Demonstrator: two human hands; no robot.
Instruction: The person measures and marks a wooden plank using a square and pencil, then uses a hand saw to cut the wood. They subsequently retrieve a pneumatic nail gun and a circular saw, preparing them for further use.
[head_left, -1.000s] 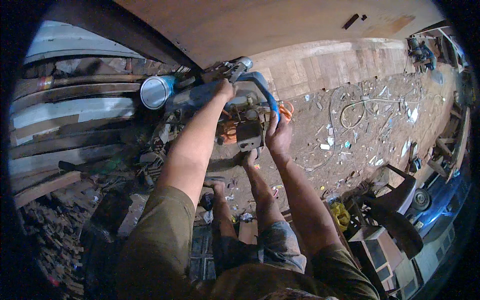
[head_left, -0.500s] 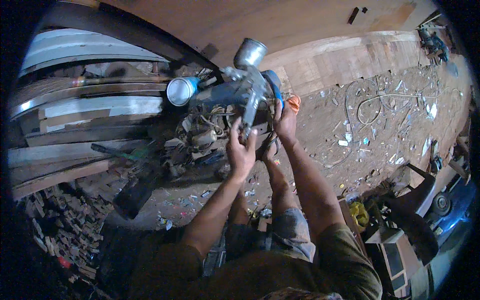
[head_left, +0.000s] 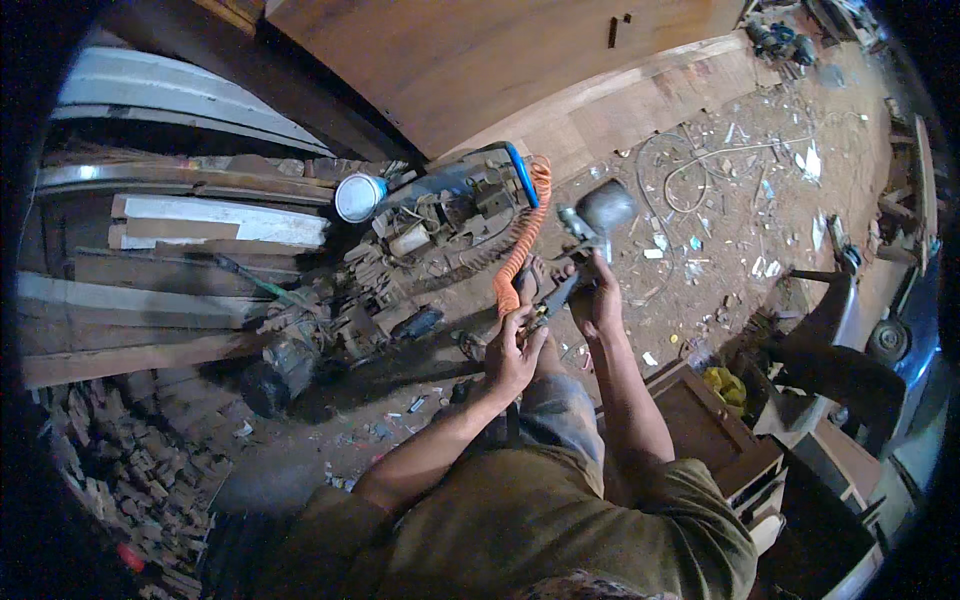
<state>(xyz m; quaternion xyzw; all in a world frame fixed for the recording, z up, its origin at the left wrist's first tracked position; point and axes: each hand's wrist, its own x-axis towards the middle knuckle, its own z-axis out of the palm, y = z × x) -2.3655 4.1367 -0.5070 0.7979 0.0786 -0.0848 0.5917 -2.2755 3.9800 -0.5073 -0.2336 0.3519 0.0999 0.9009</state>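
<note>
Holds a spray gun point(head_left: 592, 242) just right of mid-view, metal cup point(head_left: 608, 208) at 1 o'clock from the handle point(head_left: 556, 296), with fingers of the right hand point(head_left: 602, 308) wrapped around the body below the cup. Pinches the foot of the handle between thumb and fingers of the left hand point(head_left: 512, 365), right beside the near end of a coiled orange hose point(head_left: 522, 246); cannot tell a firm join from a loose one behind those fingertips. Could tip the cup and spill any contents, or pull a poorly seated hose free, likely through a tug from the coils running up past the blue-handled machine point(head_left: 470, 200) at 10 o'clock. Could also drop the gun onto the scrap-strewn floor point(head_left: 700, 290) through a slack right-hand grip.
</note>
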